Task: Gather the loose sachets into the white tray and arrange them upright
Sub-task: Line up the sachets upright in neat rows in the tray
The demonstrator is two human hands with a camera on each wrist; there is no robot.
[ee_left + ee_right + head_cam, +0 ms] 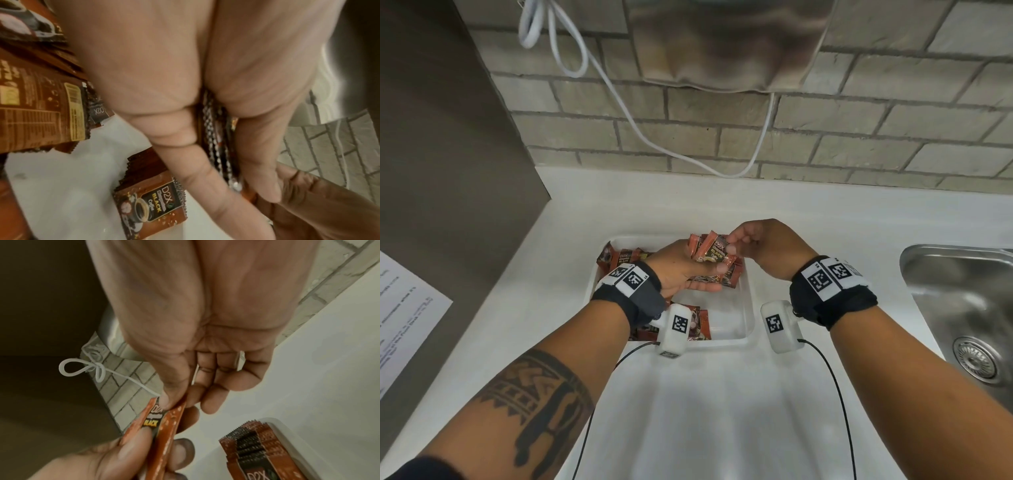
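Over the white tray (748,301), your left hand (681,270) gripped a bundle of sachets (710,255), fingers curled around it, while your right hand (767,246) pinched the top sachet (164,421).

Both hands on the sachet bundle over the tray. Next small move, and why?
Probably lower the bundle into the white tray on edge. The left hand grips the stack above the tray, the right hand pinches its front sachet, and other sachets in the tray lie flat.
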